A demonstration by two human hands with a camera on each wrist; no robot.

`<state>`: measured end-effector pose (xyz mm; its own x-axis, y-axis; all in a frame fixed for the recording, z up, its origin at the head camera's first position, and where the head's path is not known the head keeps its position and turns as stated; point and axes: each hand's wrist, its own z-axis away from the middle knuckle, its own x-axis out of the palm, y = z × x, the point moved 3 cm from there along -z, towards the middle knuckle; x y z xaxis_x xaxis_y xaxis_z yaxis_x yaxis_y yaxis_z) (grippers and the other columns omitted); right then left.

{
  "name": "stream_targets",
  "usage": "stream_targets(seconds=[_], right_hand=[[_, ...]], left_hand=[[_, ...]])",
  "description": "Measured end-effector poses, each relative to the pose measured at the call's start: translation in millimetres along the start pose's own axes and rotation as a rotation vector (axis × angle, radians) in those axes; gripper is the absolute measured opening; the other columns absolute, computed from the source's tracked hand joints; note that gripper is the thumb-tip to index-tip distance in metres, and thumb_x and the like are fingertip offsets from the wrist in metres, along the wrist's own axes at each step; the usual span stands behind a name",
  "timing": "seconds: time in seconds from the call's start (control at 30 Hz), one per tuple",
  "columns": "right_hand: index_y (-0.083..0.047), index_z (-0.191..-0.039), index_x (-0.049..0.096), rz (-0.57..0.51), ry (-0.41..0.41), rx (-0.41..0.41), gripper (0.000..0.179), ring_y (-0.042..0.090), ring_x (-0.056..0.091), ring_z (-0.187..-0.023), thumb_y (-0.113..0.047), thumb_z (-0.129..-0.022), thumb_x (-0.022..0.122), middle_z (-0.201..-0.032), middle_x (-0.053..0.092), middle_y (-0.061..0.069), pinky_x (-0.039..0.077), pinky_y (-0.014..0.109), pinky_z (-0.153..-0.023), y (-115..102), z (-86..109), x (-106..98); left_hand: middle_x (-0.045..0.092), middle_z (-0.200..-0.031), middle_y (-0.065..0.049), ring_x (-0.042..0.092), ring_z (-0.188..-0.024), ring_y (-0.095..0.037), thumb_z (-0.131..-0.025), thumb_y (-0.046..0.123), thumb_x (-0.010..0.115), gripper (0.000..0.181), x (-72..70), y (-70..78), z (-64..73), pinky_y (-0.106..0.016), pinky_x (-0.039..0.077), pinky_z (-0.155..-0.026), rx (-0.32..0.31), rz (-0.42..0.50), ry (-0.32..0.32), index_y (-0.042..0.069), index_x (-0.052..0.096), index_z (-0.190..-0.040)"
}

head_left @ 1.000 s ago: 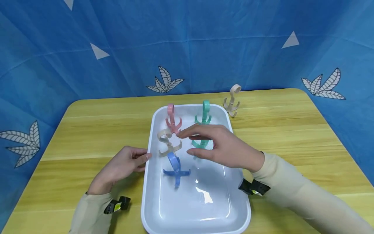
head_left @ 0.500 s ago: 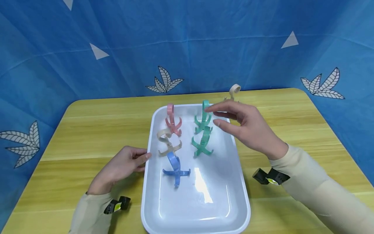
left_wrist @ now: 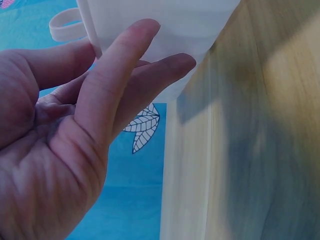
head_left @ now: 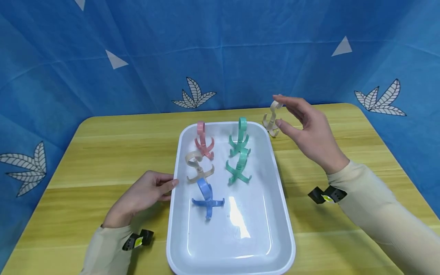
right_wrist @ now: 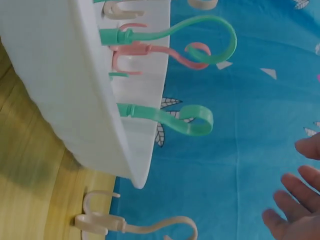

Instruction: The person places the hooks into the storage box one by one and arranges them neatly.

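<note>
In the head view my left hand (head_left: 144, 194) holds the left edge of a white tray (head_left: 251, 206), thumb at the rim. The left wrist view has its fingers (left_wrist: 107, 82) lying along the outer wall. My right hand (head_left: 314, 133) reaches beyond the tray's far right corner, thumb and fingers spread around a beige rotating hook hanger (head_left: 272, 124) that stands on the table. The right wrist view shows this hanger (right_wrist: 107, 222) upright, my fingers (right_wrist: 297, 195) apart from it.
Inside the tray stand a pink hanger (head_left: 203, 143), two green hangers (head_left: 238, 172), another beige hanger (head_left: 199, 173) and a blue hanger (head_left: 207, 203). All sit in the left and far parts. A blue patterned cloth (head_left: 220, 57) hangs behind the wooden table (head_left: 120, 152).
My right hand has moved from above the hangers in the tray, right and away from me, to the beige hanger on the table. The left hand and the tray have not moved.
</note>
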<state>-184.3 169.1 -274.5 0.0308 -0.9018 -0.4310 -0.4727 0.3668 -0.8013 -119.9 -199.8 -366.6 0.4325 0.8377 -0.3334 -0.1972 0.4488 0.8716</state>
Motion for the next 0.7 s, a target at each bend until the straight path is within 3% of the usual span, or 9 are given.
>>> stream_targets(seconds=[0.3, 0.47, 0.7], right_hand=[[-0.001, -0.140, 0.052, 0.017, 0.099, 0.056, 0.048, 0.012, 0.032, -0.140, 0.002, -0.093, 0.065, -0.150, 0.043, 0.004, 0.025, 0.027, -0.116, 17.5, -12.7, -7.7], [-0.007, -0.143, 0.050, -0.017, 0.127, 0.110, 0.051, 0.012, 0.034, -0.139, -0.009, -0.095, 0.066, -0.150, 0.042, 0.000, 0.028, 0.025, -0.114, 30.2, -17.8, -9.0], [-0.009, -0.145, 0.047, -0.084, 0.144, 0.206, 0.055, 0.020, 0.038, -0.138, -0.020, -0.095, 0.068, -0.149, 0.043, 0.004, 0.033, 0.027, -0.112, 62.2, -27.3, -5.5]], left_hand=[[0.068, -0.110, -0.016, 0.066, -0.100, -0.025, -0.103, 0.012, 0.054, 0.033, -1.0, 2.1, -1.8, -0.034, 0.059, -0.080, 0.009, -0.001, 0.003, -0.010, 0.061, -0.127], [0.068, -0.109, -0.016, 0.066, -0.099, -0.025, -0.103, 0.012, 0.054, 0.032, -0.5, 3.5, -2.0, -0.033, 0.059, -0.079, 0.011, -0.004, 0.010, -0.009, 0.061, -0.126], [0.067, -0.111, -0.015, 0.066, -0.100, -0.025, -0.103, 0.013, 0.055, 0.034, 2.1, 1.1, 1.4, -0.033, 0.059, -0.079, -0.002, 0.008, 0.012, -0.010, 0.060, -0.128]])
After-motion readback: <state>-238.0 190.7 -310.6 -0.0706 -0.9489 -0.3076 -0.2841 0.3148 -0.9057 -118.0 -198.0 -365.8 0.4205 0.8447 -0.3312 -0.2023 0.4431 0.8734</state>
